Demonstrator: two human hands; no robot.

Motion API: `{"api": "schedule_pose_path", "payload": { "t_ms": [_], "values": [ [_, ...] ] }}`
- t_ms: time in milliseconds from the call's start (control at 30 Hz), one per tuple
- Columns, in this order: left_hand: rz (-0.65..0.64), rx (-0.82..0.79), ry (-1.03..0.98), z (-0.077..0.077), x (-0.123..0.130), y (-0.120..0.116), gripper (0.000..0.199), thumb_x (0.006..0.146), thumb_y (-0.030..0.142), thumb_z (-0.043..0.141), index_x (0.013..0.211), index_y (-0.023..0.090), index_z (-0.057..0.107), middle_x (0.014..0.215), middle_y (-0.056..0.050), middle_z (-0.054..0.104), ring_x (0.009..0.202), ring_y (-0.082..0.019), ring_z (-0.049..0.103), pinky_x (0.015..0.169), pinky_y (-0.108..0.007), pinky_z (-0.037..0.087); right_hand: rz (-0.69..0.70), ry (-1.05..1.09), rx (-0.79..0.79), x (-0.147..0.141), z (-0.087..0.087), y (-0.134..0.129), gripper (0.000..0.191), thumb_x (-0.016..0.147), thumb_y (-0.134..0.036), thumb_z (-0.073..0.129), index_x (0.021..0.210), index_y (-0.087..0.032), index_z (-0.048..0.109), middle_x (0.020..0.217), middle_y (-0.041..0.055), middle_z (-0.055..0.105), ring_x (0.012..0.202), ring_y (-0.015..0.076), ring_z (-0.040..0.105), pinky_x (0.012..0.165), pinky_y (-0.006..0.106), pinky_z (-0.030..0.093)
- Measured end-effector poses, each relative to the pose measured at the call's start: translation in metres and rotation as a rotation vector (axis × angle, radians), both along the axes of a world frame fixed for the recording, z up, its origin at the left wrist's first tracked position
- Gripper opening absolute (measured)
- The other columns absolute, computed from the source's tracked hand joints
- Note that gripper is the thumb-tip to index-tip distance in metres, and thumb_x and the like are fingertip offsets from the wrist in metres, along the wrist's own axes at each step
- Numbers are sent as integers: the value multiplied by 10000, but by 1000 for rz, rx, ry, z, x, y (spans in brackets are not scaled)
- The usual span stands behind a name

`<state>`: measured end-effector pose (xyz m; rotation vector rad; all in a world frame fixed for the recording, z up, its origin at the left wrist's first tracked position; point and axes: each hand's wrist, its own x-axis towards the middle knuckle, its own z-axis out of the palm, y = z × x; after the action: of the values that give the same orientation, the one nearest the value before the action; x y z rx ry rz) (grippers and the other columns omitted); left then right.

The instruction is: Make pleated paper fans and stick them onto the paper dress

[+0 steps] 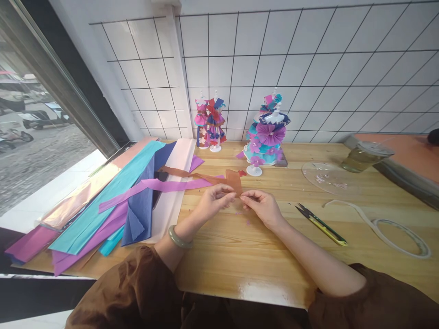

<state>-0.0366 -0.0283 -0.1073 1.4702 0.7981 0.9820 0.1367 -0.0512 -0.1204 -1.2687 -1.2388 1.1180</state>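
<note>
An orange-brown paper strip [234,181] runs leftward over the table, its near end between my two hands. My left hand [219,199] pinches that end, thumb against fingers. Just to the right, my right hand [259,203] holds the same end by its lower right corner, fingertips pressed together. A purple paper strip [171,185] lies behind and left of my left hand. Beyond my hands, a small stand [254,170] carries a tiered dress of turquoise, purple and navy paper with flowers.
Coloured paper sheets [113,196] overlap at the left. Two smaller dressed stands [215,147] are by the tiled wall. Yellow-and-black snips [322,225], a roll of white tape [401,238], a clear plate [322,176] with small beads and a cup [365,157] are at the right.
</note>
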Motion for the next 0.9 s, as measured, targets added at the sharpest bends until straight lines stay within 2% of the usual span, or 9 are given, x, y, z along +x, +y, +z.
{"api": "schedule_pose_path", "payload": {
  "t_ms": [67,200,333,700,900],
  "values": [
    [-27,-20,17,-4,2,0,360,686,386,640,926,125,576,790,-44,617,664,-111,584,566,-202,474,-1,-2,3,0,-2,1,305,625,-421,684,747,-148,628,622,18,622,507,113,558,518,249,463],
    [-35,-12,18,-11,4,3,310,702,377,629,853,106,614,713,-43,632,569,-95,570,544,-216,474,-3,14,6,-2,-2,0,290,640,-402,681,759,-143,631,601,5,607,494,97,536,511,236,446],
    [-32,-8,27,-14,2,6,292,717,380,614,808,104,634,714,-59,654,565,-106,586,565,-235,490,14,68,2,-4,0,-2,264,649,-378,682,772,-148,639,566,-16,588,487,84,517,517,230,436],
    [-18,-136,-36,-6,2,6,241,689,333,644,728,95,643,699,-74,666,610,-131,610,611,-256,495,37,156,-32,-6,2,-2,231,633,-357,698,717,-148,645,593,-12,592,501,75,515,494,214,435],
    [-24,-201,-65,-6,0,6,247,676,334,657,738,95,640,677,-65,657,601,-123,603,601,-242,485,61,229,-81,-4,5,-3,305,681,-426,638,857,-177,648,756,19,644,538,91,566,494,222,454]
  ]
}}
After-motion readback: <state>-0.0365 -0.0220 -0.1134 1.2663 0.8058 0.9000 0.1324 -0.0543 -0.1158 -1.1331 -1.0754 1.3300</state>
